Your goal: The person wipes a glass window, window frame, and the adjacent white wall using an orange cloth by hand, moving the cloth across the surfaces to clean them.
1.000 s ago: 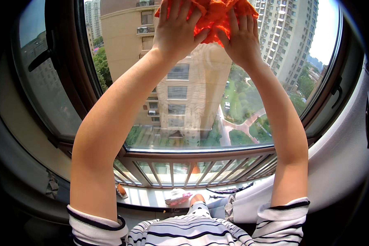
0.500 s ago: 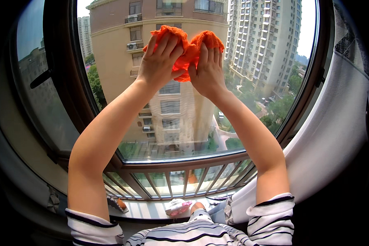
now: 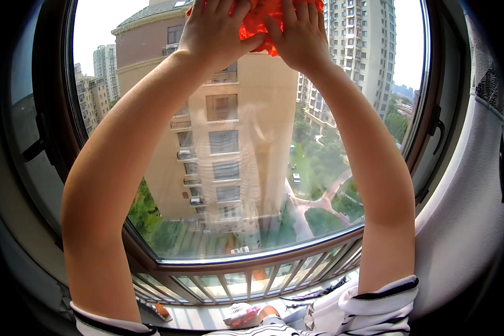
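Note:
A bright orange cloth (image 3: 259, 23) is bunched against the window glass (image 3: 269, 185) at the top of the view, partly cut off by the upper edge. My left hand (image 3: 215, 29) presses on its left part, fingers pointing up and thumb toward the middle. On its right part lies my right hand (image 3: 301, 40), its thumb turned inward to face the other. Both hands keep hold of the cloth against the pane, and both arms reach up and forward. Some fingertips are outside the picture. Faint reflections show in the glass below the hands.
A brown frame (image 3: 145, 255) surrounds the pane, with dark handles at left (image 3: 33, 150) and right (image 3: 439, 137). A pale curtain (image 3: 459, 224) hangs on the right. Below are a railing (image 3: 250, 284) and a sill (image 3: 199, 312) bearing a white-and-pink object (image 3: 242, 315).
Both hands have slid the orange cloth higher up the glass, so its top now leaves the picture. The arms stretch further up, and the view has shifted, showing more of the ground outside.

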Tool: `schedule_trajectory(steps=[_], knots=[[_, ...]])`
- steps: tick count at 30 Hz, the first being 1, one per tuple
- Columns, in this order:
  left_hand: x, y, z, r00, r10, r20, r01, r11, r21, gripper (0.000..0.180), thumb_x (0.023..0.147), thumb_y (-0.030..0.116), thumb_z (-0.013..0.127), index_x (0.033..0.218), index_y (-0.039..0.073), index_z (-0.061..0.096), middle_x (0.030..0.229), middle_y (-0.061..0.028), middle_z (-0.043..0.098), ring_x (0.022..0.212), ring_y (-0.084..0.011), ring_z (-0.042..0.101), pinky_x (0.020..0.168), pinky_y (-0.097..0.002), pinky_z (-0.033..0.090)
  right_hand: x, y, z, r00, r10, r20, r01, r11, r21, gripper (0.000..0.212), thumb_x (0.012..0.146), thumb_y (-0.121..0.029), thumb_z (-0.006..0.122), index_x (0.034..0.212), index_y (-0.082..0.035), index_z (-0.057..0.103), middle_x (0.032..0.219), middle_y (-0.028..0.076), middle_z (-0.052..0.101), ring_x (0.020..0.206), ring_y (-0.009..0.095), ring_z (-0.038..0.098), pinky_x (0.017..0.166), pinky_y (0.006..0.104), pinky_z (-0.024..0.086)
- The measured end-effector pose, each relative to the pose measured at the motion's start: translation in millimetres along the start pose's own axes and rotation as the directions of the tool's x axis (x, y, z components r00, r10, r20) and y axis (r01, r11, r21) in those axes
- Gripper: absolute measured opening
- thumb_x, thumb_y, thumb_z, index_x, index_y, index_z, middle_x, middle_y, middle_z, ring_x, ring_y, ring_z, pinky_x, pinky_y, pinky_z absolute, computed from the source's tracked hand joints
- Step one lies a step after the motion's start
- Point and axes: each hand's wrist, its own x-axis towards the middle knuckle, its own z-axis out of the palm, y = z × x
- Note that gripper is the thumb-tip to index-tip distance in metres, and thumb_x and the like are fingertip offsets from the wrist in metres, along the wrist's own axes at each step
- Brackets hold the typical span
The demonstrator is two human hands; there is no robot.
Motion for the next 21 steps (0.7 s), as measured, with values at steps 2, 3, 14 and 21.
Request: schedule_trajectory(steps=[2, 3, 14, 21], knots=[[25, 10, 9, 0.998, -0.036, -0.06, 0.035, 0.999, -0.005, 0.079, 0.075, 0.047, 0.068, 0.131, -0.002, 0.042, 0.137, -0.0199, 0.039, 0.134, -0.036, 0.03, 0.115, -0.0475, 0.019, 19, 28, -1, 0.984, 0.049, 0.171, -0.04, 0.998, -0.053, 0.073, 0.095, -0.041, 0.046, 0.148, 0.001, 0.02, 0.152, 0.026, 0.022, 0.142, 0.042, 0.018, 0.117, 0.0497, 0.017], [36, 13, 13, 0.997, -0.038, -0.069, 0.037, 0.999, -0.013, 0.079, 0.075, 0.047, 0.068, 0.131, -0.002, 0.042, 0.137, -0.0199, 0.039, 0.134, -0.036, 0.03, 0.115, -0.0475, 0.019, 28, 41, 2, 0.984, 0.047, 0.171, -0.036, 0.997, -0.065, 0.073, 0.095, -0.041, 0.046, 0.148, 0.001, 0.02, 0.152, 0.026, 0.022, 0.142, 0.042, 0.018, 0.117, 0.0497, 0.017], [92, 8, 58, 0.968, -0.119, -0.22, 0.134, 0.99, 0.053, 0.077, 0.077, 0.051, 0.064, 0.128, -0.003, 0.045, 0.135, -0.016, 0.038, 0.131, -0.0337, 0.027, 0.112, -0.0454, 0.019, 70, 109, 23, 0.981, 0.071, 0.183, -0.022, 0.966, -0.256, 0.074, 0.097, -0.049, 0.034, 0.151, -0.003, 0.012, 0.158, 0.02, 0.008, 0.147, 0.033, 0.004, 0.119, 0.0457, 0.008], [28, 53, 37, 0.993, -0.085, -0.087, 0.076, 0.992, -0.1, 0.078, 0.078, 0.054, 0.061, 0.133, 0.001, 0.045, 0.139, -0.0178, 0.038, 0.136, -0.0349, 0.025, 0.115, -0.0476, 0.014, -31, 67, -7, 0.997, 0.035, 0.071, -0.027, 0.993, -0.112, 0.066, 0.097, -0.034, 0.039, 0.147, 0.005, 0.019, 0.149, 0.03, 0.023, 0.14, 0.044, 0.02, 0.116, 0.0518, 0.016]])
